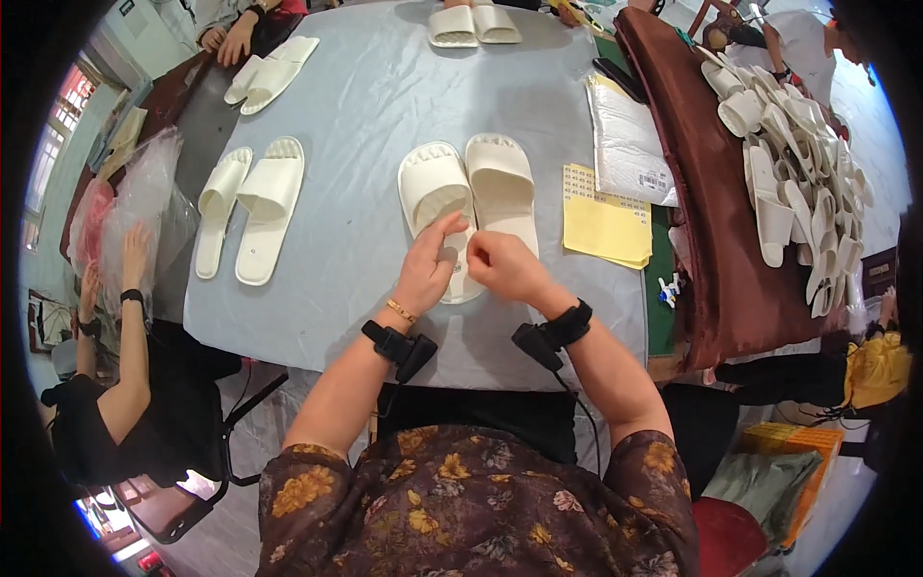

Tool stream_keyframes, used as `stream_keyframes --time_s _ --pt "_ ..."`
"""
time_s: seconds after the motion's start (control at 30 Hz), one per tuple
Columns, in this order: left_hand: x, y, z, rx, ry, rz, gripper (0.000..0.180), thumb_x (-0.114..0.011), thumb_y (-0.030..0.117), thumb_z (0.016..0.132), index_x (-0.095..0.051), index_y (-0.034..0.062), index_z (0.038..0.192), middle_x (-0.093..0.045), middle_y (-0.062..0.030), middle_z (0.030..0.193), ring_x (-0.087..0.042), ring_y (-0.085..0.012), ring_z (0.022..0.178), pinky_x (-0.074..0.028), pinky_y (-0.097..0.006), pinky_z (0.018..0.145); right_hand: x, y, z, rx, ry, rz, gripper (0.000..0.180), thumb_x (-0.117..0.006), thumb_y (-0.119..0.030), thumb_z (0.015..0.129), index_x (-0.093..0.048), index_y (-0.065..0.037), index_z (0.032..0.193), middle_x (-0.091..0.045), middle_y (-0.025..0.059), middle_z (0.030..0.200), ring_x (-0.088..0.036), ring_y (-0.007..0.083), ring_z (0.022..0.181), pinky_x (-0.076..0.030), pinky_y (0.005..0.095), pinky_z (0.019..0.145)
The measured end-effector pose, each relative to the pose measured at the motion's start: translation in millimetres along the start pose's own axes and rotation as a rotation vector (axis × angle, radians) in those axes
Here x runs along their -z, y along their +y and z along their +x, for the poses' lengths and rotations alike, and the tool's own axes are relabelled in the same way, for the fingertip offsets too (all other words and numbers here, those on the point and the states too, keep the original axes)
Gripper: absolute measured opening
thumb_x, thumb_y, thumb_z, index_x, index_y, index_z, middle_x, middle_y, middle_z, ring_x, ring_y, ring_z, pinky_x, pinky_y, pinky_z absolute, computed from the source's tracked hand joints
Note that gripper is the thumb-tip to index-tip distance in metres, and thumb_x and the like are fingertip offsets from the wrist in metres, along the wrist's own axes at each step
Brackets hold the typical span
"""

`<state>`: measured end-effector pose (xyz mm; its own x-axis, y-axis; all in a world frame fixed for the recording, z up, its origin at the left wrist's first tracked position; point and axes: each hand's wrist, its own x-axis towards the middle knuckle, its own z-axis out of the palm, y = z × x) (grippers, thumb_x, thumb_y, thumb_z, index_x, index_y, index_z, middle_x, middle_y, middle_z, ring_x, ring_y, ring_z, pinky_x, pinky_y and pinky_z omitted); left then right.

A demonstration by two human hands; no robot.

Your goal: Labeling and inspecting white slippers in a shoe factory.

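Observation:
Two white slippers lie side by side in front of me, toes pointing away: a left slipper [435,183] and a right slipper [501,178]. My left hand [425,267] rests at the left slipper's insole, its fingers stretched and the thumb apart from them. A small round mark shows on that insole between my hands. My right hand [510,268] is curled over the heel part of the slippers, with thumb and forefinger pinched together. Whatever may be in that pinch is too small or hidden to make out.
Yellow label sheets [604,226] and a white packet [630,144] lie at right. A heap of white slippers [803,183] covers the brown padded surface [716,288]. More slipper pairs [269,207] lie on the grey-covered table [365,106]. Another person handles a plastic bag [159,178] at left.

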<state>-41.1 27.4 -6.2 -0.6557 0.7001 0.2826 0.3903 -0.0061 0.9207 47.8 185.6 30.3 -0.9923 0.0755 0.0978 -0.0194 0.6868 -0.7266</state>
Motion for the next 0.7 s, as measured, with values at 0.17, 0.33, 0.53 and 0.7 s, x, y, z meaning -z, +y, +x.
stream_keyframes --time_s 0.17,0.33,0.53,0.7 --pt "0 -2 1 0.007 -0.011 -0.004 0.071 -0.039 -0.010 0.071 -0.044 0.0030 0.140 -0.059 -0.0152 0.130 -0.052 -0.0257 0.127 -0.037 -0.035 0.109 14 5 -3 -0.147 0.038 0.160 0.014 -0.063 -0.014 0.084 -0.067 -0.004 0.093 -0.066 0.0142 0.083 -0.065 0.0335 0.076 -0.051 0.0425 0.067" --pt "0 -2 1 -0.009 -0.002 -0.002 0.071 -0.038 -0.008 0.071 -0.044 0.0039 0.140 -0.059 -0.0155 0.129 -0.053 -0.0259 0.126 -0.039 -0.035 0.107 -12 -4 -7 0.032 0.074 -0.087 0.012 -0.066 -0.015 0.083 -0.064 -0.007 0.092 -0.062 0.0109 0.083 -0.063 0.0313 0.077 -0.050 0.0418 0.067" --pt "0 2 2 -0.036 0.019 0.022 0.066 -0.043 -0.006 0.071 -0.047 0.0038 0.136 -0.061 -0.0155 0.125 -0.054 -0.0319 0.122 -0.038 -0.040 0.107 -27 -11 -11 0.031 0.114 -0.226 0.011 -0.065 -0.017 0.084 -0.059 -0.008 0.084 -0.060 0.0108 0.083 -0.063 0.0325 0.079 -0.050 0.0455 0.067" --pt "-1 4 2 -0.029 0.033 0.047 0.064 -0.043 -0.007 0.072 -0.047 0.0034 0.135 -0.062 -0.0153 0.123 -0.056 -0.0308 0.119 -0.040 -0.039 0.105 -13 4 -10 0.021 0.275 0.007 0.010 -0.063 -0.014 0.084 -0.064 -0.004 0.084 -0.064 0.0150 0.083 -0.063 0.0358 0.077 -0.050 0.0452 0.068"
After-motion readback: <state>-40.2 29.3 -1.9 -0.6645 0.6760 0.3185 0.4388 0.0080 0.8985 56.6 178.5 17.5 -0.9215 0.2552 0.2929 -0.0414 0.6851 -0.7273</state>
